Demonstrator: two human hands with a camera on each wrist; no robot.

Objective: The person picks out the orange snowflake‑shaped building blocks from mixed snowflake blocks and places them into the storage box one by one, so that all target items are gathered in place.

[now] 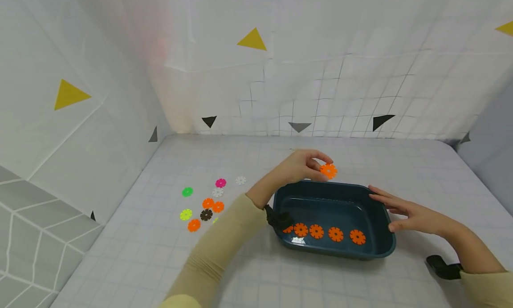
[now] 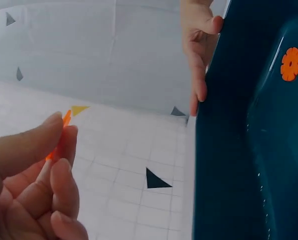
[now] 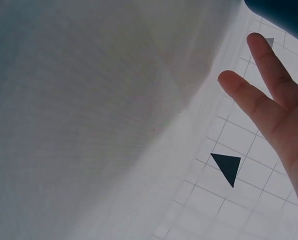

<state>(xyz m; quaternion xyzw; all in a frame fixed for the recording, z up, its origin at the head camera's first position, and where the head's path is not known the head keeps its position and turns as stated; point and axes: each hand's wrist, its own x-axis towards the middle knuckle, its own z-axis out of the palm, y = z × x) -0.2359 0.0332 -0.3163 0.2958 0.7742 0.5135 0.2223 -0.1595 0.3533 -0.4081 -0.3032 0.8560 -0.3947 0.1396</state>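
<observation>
My left hand point(image 1: 305, 166) pinches an orange notched disc point(image 1: 329, 171) between thumb and fingers, above the far rim of a dark teal tub point(image 1: 332, 194). In the left wrist view the same disc point(image 2: 67, 119) shows edge-on between the fingertips. On the tub's floor, along its near side, several orange notched discs point(image 1: 335, 234) lie in a row; my left wrist strap partly covers the leftmost. My right hand point(image 1: 413, 213) rests with extended fingers against the tub's right rim. The right wrist view shows that hand point(image 3: 283, 110) with two fingers spread, close to the tub's corner point(image 3: 283, 17).
Left of the tub, loose notched discs lie scattered on the white gridded table point(image 1: 132, 254): green point(image 1: 187, 192), pink point(image 1: 221, 183), white point(image 1: 217, 192), black point(image 1: 206, 215), yellow point(image 1: 186, 214) and orange point(image 1: 194, 225). White sheeting walls point(image 1: 216, 90) stand behind and at the sides.
</observation>
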